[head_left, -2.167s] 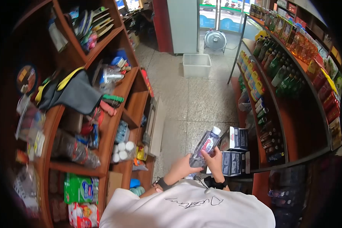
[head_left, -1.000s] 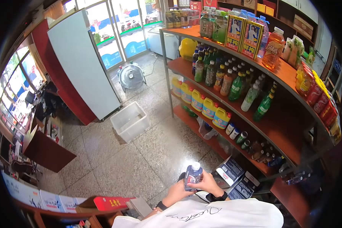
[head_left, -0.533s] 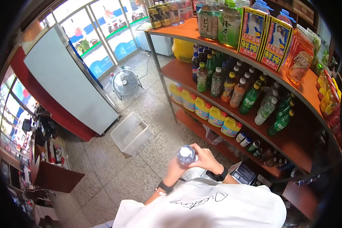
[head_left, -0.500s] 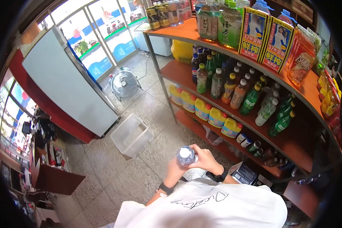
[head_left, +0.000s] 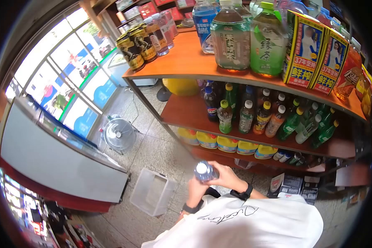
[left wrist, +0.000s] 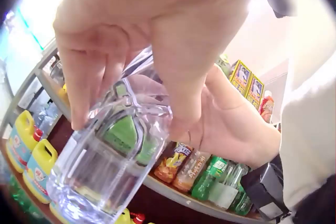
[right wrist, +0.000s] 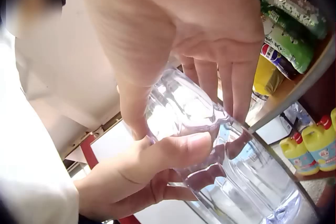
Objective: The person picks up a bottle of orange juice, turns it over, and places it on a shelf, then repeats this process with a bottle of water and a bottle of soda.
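Note:
A clear plastic bottle (head_left: pixel 203 170) with a white cap is held in front of the body, its cap facing up toward the head camera. My left hand (head_left: pixel 196 191) grips its left side. From the right, my right hand (head_left: pixel 227 177) has its fingers and thumb round it. In the left wrist view the see-through lower body of the bottle (left wrist: pixel 107 163) extends below the fingers. The right wrist view has the left thumb lying across the bottle (right wrist: pixel 257 182) beneath my right hand (right wrist: pixel 215 29). Its label is mostly hidden.
Ahead stands a shelf rack (head_left: pixel 182 62) with drink bottles on top and lower down, and yellow jugs (head_left: pixel 227 144) below. A translucent plastic bin (head_left: pixel 151 192) and a floor fan (head_left: pixel 119 134) sit on the floor. Dark boxes (head_left: pixel 291 184) lie at right.
The view has swung from the left shelves toward the drinks rack and come closer. The bottle, earlier slanted with its label showing, now points its cap at the camera. Both hands keep hold.

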Tool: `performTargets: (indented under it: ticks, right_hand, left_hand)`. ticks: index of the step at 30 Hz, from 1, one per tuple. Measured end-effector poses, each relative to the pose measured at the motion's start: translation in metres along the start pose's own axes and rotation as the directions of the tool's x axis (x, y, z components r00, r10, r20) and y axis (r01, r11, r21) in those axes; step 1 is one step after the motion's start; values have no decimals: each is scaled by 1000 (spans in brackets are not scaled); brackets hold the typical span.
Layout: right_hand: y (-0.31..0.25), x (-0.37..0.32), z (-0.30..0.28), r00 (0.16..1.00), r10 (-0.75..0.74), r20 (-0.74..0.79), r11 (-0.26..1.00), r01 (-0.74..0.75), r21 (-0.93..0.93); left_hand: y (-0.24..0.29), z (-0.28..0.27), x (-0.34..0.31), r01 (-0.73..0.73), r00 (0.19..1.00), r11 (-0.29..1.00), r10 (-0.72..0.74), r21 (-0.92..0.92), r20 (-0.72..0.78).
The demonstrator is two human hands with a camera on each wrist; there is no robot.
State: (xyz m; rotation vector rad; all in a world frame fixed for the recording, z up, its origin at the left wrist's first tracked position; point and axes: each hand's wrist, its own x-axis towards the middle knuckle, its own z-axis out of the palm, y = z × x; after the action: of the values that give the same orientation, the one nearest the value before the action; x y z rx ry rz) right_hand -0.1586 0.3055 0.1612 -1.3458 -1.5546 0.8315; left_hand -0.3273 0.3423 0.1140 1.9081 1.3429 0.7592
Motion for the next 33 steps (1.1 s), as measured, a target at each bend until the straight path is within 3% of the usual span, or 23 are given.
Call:
performTargets:
  ticks: [1,3,5,7,9,12,13,15,17,18,21,22,23,24,27,28,29,30,31,33]
  right_hand:
    - [4,19,5,998,-37,-52,999,38,9]
    - [-7,57,7,997,43,-70,999,-42,16]
    - [-1,91,12,986,38,-162,999,-31,40]
    - [5,120,15,982,82,-171,996,-78,35]
    - [13,143,19,955,8,-295,998,-24,-50]
    - [32,173,20,938,105,-329,994,-110,3]
    - [39,183,20,931,126,-342,991,-130,9]
    - [47,197,19,933,103,-345,995,-98,31]
    - [65,210,20,905,277,-323,959,-238,157]
    - [73,216,19,888,357,-291,934,-331,136]
    - [111,228,28,903,336,-268,918,-251,306]
    - [109,234,28,943,211,-259,895,-81,438]
    - [128,236,33,939,218,-265,896,-85,436]
    - [162,243,43,953,213,-215,940,-140,311]
    - [128,244,40,926,341,-162,859,-237,454]
    - [140,245,45,916,338,-215,941,-331,69]
    - [153,243,54,911,321,-260,861,-395,-320]
    - [164,234,63,944,161,-287,812,-293,-506]
    - [166,224,64,942,166,-291,812,-298,-503]
    - [171,209,69,958,-105,-267,612,-149,-776]
  left_hand:
    - [9,-17,26,-35,998,995,39,-96,41]
    - [2,-30,78,-132,991,991,132,20,39]
    - [1,-41,126,-214,976,976,215,-40,26]
    - [-2,-51,171,-201,972,977,208,-72,109]
    - [4,-53,210,-235,964,964,248,-126,98]
    - [-2,-44,266,-310,937,945,322,-103,137]
    - [-16,-33,287,-225,952,974,226,-27,205]
    - [-13,-25,306,-312,929,944,327,-108,173]
    - [-9,-18,322,-316,925,947,322,-64,201]
    - [-9,-15,329,-299,930,954,294,-11,219]
    - [-2,-7,354,-214,936,976,217,-42,278]
    - [-17,9,370,-380,899,913,402,-146,174]
    - [-24,21,384,-380,897,912,404,-152,181]
    - [-27,29,399,-422,885,899,436,-118,164]
    - [-7,34,420,-445,874,887,461,-126,154]
    - [0,34,424,-415,884,894,440,-169,160]
    - [-1,37,427,-414,882,895,440,-166,169]
    - [0,40,431,-427,880,882,456,-198,131]
    - [5,41,432,-440,878,868,470,-230,92]
    - [11,40,429,-376,897,871,428,-316,114]
